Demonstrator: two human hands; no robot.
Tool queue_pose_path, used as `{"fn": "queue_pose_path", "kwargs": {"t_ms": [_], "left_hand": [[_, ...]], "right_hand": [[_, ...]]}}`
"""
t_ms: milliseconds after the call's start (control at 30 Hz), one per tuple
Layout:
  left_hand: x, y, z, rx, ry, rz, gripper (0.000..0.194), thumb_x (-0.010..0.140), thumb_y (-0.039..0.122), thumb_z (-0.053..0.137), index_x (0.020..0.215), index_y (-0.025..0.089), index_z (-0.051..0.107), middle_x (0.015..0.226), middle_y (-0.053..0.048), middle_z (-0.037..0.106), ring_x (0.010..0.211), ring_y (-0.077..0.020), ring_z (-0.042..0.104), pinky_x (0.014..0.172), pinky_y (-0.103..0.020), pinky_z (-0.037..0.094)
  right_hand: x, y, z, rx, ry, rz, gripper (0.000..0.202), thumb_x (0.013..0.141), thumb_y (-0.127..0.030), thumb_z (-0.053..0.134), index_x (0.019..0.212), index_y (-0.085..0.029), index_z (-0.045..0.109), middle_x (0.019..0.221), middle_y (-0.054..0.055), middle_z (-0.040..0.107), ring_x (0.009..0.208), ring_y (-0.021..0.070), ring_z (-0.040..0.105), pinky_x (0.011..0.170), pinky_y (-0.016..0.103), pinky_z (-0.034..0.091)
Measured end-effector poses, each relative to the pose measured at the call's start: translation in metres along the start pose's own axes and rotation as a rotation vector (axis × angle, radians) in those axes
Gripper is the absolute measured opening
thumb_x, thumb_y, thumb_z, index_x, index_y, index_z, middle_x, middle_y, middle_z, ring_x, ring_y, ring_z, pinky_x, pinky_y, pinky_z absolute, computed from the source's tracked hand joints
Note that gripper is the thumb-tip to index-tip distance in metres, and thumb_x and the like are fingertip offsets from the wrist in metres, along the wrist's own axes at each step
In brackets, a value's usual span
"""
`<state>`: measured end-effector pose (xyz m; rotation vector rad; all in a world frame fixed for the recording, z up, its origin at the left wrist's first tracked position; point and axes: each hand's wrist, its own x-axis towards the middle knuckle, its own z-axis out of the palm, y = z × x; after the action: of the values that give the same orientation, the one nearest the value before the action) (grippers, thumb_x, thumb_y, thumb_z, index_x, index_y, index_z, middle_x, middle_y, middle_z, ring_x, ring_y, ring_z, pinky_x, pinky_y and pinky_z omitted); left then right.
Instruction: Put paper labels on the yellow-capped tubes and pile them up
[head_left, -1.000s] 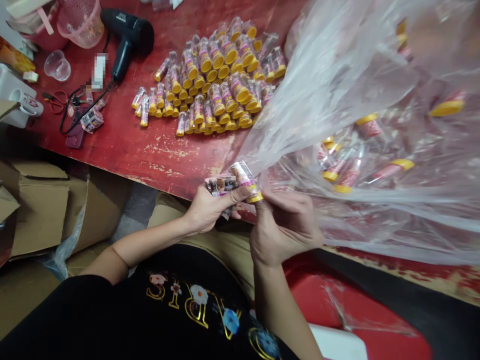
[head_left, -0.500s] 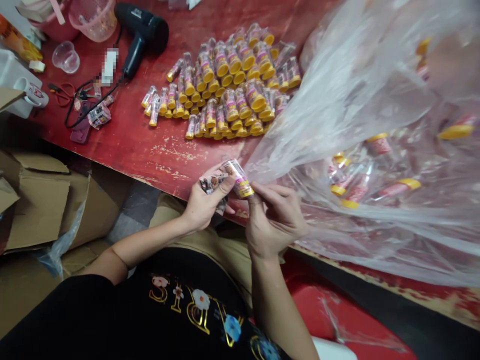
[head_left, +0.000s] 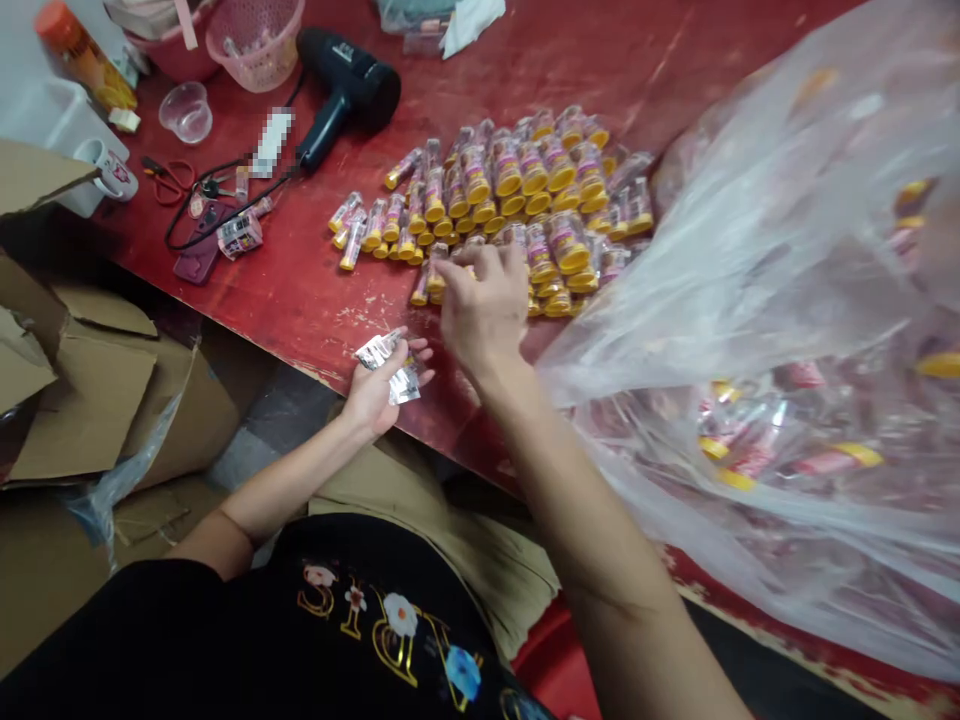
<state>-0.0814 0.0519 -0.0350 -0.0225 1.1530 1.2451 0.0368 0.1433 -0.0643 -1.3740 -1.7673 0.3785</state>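
My left hand [head_left: 379,393] holds a small bunch of shiny printed film labels [head_left: 403,385] near the table's front edge. Its thumb presses them against the palm, with the other fingertips partly spread. My right hand [head_left: 486,305] is over the near side of a heaped pile of small clear tubes [head_left: 536,170], which have yellow caps and pink printed wraps. The fingers there are bent down among the tubes. Whatever they grip is hidden behind the back of the hand.
A large clear plastic bag [head_left: 750,270] with more yellow-capped tubes covers the table's right side. Left of the pile lie a dark hair dryer [head_left: 349,85], red-handled scissors [head_left: 171,183] and a phone [head_left: 201,250]. Cardboard boxes [head_left: 97,390] stand beside the table at left.
My right hand has moved up and away from my left, over to the pile. The wrapped tube that was between both hands no longer shows there. The labels stay in my left hand.
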Motion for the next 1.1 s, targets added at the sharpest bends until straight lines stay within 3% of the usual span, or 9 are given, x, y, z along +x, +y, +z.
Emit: {"fn": "queue_pose_path", "kwargs": {"t_ms": [133,233,400,500,667,767,867,967,1100], "left_hand": [[0.004,-0.006,0.008,-0.087,-0.032,-0.023,0.007,0.092,0.010,0.077,0.095,0.014,0.073,0.082,0.001,0.077,0.077,-0.0105,0.075,0.096,-0.029,0.060],[-0.002,-0.020,0.015,-0.071,-0.091,-0.006,0.024,0.077,0.013,0.092,0.087,0.014,0.071,0.076,0.003,0.075,0.068,-0.0094,0.071,0.088,-0.027,0.061],[-0.020,-0.041,0.033,0.085,-0.171,0.057,0.048,0.051,0.024,0.107,0.084,0.014,0.074,0.076,0.003,0.076,0.065,-0.0091,0.070,0.078,-0.025,0.060],[-0.029,-0.049,0.045,0.170,-0.231,0.062,0.053,0.048,0.036,0.108,0.081,0.013,0.073,0.073,0.003,0.074,0.064,-0.0088,0.067,0.065,-0.022,0.055],[-0.038,-0.057,0.058,0.245,-0.167,0.060,0.052,0.051,0.041,0.106,0.080,0.014,0.072,0.069,0.004,0.070,0.057,-0.0076,0.060,0.053,-0.021,0.046],[-0.041,-0.059,0.062,0.259,-0.201,-0.013,0.049,0.052,0.035,0.106,0.084,0.014,0.075,0.075,0.002,0.074,0.062,-0.0097,0.064,0.058,-0.023,0.049],[-0.040,-0.060,0.063,0.267,-0.217,-0.032,0.050,0.048,0.033,0.107,0.084,0.015,0.078,0.075,0.002,0.075,0.061,-0.0086,0.062,0.060,-0.023,0.047],[-0.037,-0.059,0.063,0.252,-0.170,-0.012,0.047,0.049,0.033,0.107,0.082,0.016,0.077,0.070,0.005,0.071,0.055,-0.0059,0.055,0.054,-0.021,0.039],[-0.038,-0.057,0.063,0.175,-0.121,-0.028,0.037,0.060,0.027,0.103,0.083,0.015,0.077,0.075,0.002,0.074,0.061,-0.0091,0.062,0.061,-0.023,0.045]], "right_hand": [[-0.057,-0.014,-0.034,0.172,-0.041,0.056,0.021,0.097,-0.042,0.072,0.092,-0.022,0.068,0.089,0.004,0.070,0.083,0.0204,0.060,0.081,0.038,0.050],[-0.092,-0.017,-0.050,0.220,0.006,0.158,0.026,0.097,-0.040,0.073,0.080,-0.023,0.063,0.077,0.001,0.066,0.074,0.0181,0.057,0.072,0.033,0.045],[-0.111,-0.023,-0.086,0.171,0.044,0.220,0.025,0.102,-0.032,0.063,0.079,-0.022,0.059,0.079,0.000,0.063,0.074,0.0164,0.055,0.072,0.032,0.042],[-0.116,-0.019,-0.124,0.205,0.067,0.251,0.024,0.103,-0.035,0.062,0.082,-0.022,0.061,0.078,0.000,0.062,0.074,0.0152,0.056,0.073,0.030,0.044],[-0.118,0.047,-0.171,-0.007,0.199,0.409,0.024,0.101,-0.042,0.059,0.089,-0.023,0.065,0.086,0.003,0.066,0.079,0.0189,0.058,0.080,0.035,0.050],[-0.107,0.098,-0.174,-0.284,0.090,0.438,0.014,0.090,-0.035,0.066,0.088,-0.022,0.064,0.092,0.010,0.068,0.092,0.0271,0.060,0.095,0.048,0.050],[-0.103,0.122,-0.173,-0.322,-0.051,0.442,0.014,0.086,-0.032,0.070,0.081,-0.023,0.061,0.083,0.009,0.062,0.091,0.0286,0.057,0.096,0.051,0.049],[-0.118,0.116,-0.180,-0.051,0.114,0.500,0.019,0.085,-0.035,0.078,0.082,-0.026,0.062,0.081,0.005,0.057,0.083,0.0236,0.052,0.090,0.044,0.048],[-0.147,0.077,-0.181,0.489,0.328,0.630,0.032,0.086,-0.056,0.082,0.087,-0.029,0.065,0.081,0.001,0.056,0.074,0.0182,0.049,0.074,0.035,0.049]]}}
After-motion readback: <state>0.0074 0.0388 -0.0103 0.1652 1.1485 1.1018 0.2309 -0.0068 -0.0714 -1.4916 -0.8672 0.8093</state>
